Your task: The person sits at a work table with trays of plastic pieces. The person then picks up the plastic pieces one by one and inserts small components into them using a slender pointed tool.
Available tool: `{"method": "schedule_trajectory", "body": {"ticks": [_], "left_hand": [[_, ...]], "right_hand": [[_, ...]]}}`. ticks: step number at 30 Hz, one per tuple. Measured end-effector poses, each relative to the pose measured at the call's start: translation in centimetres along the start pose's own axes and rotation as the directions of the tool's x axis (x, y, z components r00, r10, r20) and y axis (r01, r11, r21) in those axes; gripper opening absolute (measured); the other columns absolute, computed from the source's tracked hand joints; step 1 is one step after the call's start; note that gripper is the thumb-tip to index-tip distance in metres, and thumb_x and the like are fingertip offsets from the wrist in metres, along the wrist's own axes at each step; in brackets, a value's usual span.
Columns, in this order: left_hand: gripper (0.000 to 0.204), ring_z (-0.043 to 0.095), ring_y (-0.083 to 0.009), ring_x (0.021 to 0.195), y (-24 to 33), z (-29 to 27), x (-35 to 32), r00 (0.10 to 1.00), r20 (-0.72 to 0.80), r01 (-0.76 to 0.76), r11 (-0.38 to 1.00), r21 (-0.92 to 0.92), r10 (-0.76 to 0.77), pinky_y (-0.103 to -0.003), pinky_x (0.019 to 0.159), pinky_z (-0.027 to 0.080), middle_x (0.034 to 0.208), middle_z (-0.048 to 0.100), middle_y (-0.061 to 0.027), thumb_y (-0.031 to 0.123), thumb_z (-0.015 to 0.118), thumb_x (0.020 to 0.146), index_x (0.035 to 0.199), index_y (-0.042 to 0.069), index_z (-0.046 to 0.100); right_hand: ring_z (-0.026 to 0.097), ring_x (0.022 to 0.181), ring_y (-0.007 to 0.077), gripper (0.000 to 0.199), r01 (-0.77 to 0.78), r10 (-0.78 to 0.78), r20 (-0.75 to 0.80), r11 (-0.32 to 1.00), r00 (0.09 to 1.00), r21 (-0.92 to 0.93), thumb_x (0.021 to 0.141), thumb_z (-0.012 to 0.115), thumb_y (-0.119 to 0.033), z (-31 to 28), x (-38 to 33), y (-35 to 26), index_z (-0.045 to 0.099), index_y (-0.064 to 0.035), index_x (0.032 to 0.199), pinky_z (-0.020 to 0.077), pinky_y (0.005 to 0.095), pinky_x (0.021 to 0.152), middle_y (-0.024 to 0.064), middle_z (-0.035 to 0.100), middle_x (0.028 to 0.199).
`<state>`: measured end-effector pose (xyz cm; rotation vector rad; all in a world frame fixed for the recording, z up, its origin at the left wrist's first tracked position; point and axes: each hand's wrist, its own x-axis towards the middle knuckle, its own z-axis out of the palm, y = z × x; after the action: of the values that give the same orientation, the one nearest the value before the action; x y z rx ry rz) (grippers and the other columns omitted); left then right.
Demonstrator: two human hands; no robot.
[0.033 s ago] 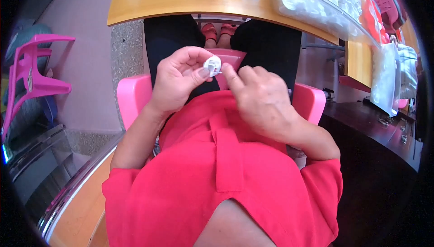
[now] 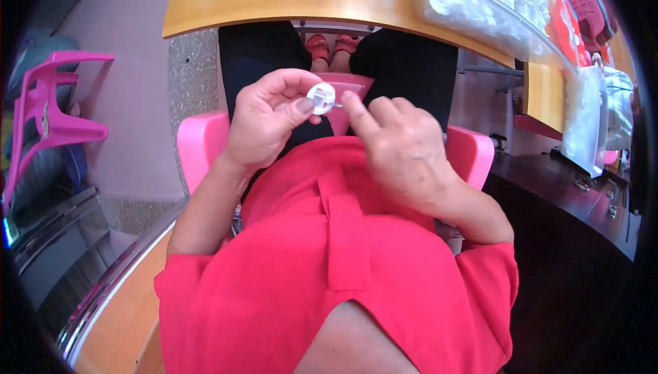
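Over my lap, my left hand (image 2: 269, 117) pinches a small round white plastic part (image 2: 321, 98) between thumb and fingers. The part's face, with a recess and slots in it, is turned up. Close on its right is my right hand (image 2: 401, 144), index finger pointing at the part and the other fingers curled under. A thin pale sliver (image 2: 337, 105) spans the small gap between the part and that fingertip. My right thumb is hidden, so how the sliver is gripped cannot be made out.
Ahead is a wooden table (image 2: 288, 5) bearing a clear tray (image 2: 480, 4) heaped with white plastic parts. Pink chair arms (image 2: 202, 148) flank me. A pink plastic stool (image 2: 51, 110) lies at the left, near a glass-edged counter (image 2: 116, 281). A clear bag (image 2: 584, 120) hangs at the right.
My right hand has drawn slightly right, away from the white part, and more of the thin sliver shows. My left hand has shifted only a little, still pinching the part.
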<state>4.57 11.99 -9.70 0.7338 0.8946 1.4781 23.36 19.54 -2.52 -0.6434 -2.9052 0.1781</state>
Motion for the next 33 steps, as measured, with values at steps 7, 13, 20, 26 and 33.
{"method": "schedule_trajectory", "body": {"ticks": [7, 13, 20, 26, 33], "left_hand": [[0.024, 0.062, -0.0149, 0.084, 0.9, 0.6, -0.3, 0.999, -0.016, 0.044, 0.999, -0.032, -0.044, -0.026, 0.071, 0.050, 0.098, 0.065, -0.0111, 0.006, 0.055, 0.092, 0.114, -0.004, 0.060], [0.023, 0.063, -0.0152, 0.078, 0.7, 1.4, -0.4, 0.997, -0.033, 0.067, 0.997, 0.025, -0.067, -0.025, 0.065, 0.051, 0.091, 0.066, -0.0103, 0.009, 0.057, 0.092, 0.112, -0.003, 0.062], [0.025, 0.063, -0.0149, 0.075, 0.7, 1.4, -0.4, 0.998, 0.004, 0.069, 0.996, 0.053, -0.070, -0.024, 0.061, 0.051, 0.089, 0.065, -0.0103, 0.011, 0.055, 0.094, 0.112, -0.004, 0.061], [0.024, 0.062, -0.0136, 0.074, 0.8, 1.4, -0.5, 0.991, 0.011, 0.136, 0.990, 0.028, -0.136, -0.023, 0.061, 0.051, 0.090, 0.064, -0.0106, 0.010, 0.055, 0.094, 0.111, -0.005, 0.061], [0.021, 0.061, -0.0128, 0.073, 0.3, 1.6, -0.3, 0.998, -0.002, 0.066, 0.992, 0.112, -0.066, -0.023, 0.062, 0.051, 0.089, 0.064, -0.0103, 0.008, 0.054, 0.094, 0.108, -0.006, 0.063]], "right_hand": [[0.049, 0.061, 0.0185, 0.041, 0.040, -0.045, -0.208, 0.999, 0.977, -0.031, 0.065, 0.062, -0.002, 0.2, -0.9, 0.3, 0.065, -0.0012, 0.106, 0.0412, 0.0309, 0.050, 0.0058, 0.051, 0.070], [0.049, 0.062, 0.0176, 0.040, 0.091, -0.103, -0.220, 0.994, 0.970, -0.065, 0.066, 0.062, -0.006, 0.5, -0.8, 0.0, 0.064, 0.0000, 0.106, 0.0395, 0.0293, 0.050, 0.0057, 0.051, 0.072], [0.048, 0.063, 0.0183, 0.040, 0.110, -0.126, -0.193, 0.990, 0.973, -0.093, 0.069, 0.060, -0.010, 1.0, -0.7, -0.2, 0.063, 0.0025, 0.106, 0.0388, 0.0295, 0.050, 0.0067, 0.051, 0.075], [0.047, 0.063, 0.0162, 0.038, 0.192, -0.237, -0.173, 0.951, 0.956, -0.242, 0.068, 0.060, -0.010, 1.0, -0.6, -0.3, 0.063, 0.0066, 0.102, 0.0356, 0.0267, 0.049, 0.0072, 0.050, 0.074], [0.047, 0.064, 0.0161, 0.033, 0.244, -0.308, -0.156, 0.912, 0.939, -0.331, 0.070, 0.060, -0.009, 0.9, 0.0, -0.1, 0.063, 0.0090, 0.097, 0.0353, 0.0262, 0.048, 0.0071, 0.049, 0.073]]}}
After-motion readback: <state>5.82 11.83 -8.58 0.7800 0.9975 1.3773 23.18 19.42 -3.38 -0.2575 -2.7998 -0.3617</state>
